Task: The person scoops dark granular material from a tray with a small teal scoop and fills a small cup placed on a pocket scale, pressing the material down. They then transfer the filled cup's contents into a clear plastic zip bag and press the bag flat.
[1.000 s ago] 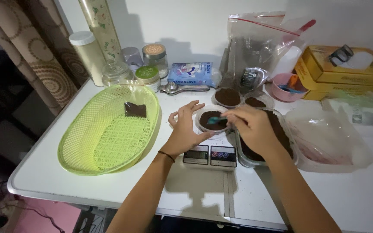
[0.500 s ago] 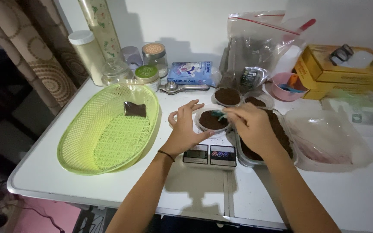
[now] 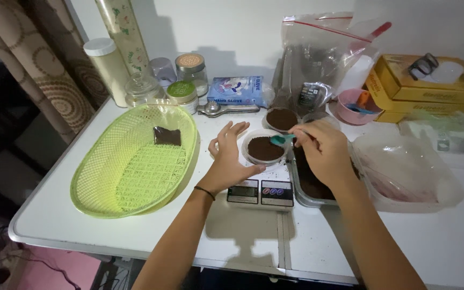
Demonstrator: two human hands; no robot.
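- A small clear cup of brown powder (image 3: 264,147) sits on a digital scale (image 3: 260,191), between the two hands.
- The left hand (image 3: 227,161), fingers spread and holding nothing, rests against the cup's left side.
- The right hand (image 3: 322,151) pinches a teal scoop (image 3: 282,139) (handle pointing right) over the cup's right rim, nearer the powder.

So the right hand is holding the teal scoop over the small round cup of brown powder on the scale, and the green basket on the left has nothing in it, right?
Not quite. The head view shows the green basket holds one small dark packet near its far side. The rest stands: the right hand holds the teal scoop over the small round cup of brown powder on the scale.
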